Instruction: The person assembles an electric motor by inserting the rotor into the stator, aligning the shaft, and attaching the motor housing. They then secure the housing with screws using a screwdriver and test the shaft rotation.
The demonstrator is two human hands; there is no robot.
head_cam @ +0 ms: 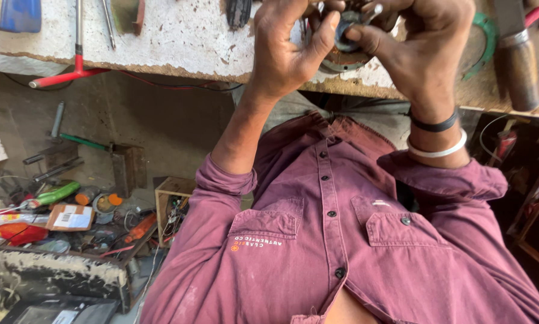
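Both of my hands are raised together at the edge of a worn white workbench [179, 36]. My left hand [287, 48] and my right hand [422, 51] pinch a small round dark grey part [345, 33] between thumbs and fingers. Just under it, a round rusty metal piece [341, 61] lies on the bench. My right wrist carries a black band and a white bangle. My maroon shirt [329, 240] fills the lower part of the view. How the grey part meets the rusty piece is hidden by my fingers.
On the bench lie a red T-handle wrench [71, 72], a blue container [11, 13], a green ring [490, 36] and a brown tool handle [520, 69]. Below left, the floor holds a green-handled tool [56, 193], a small wooden box [173, 204] and several scattered parts.
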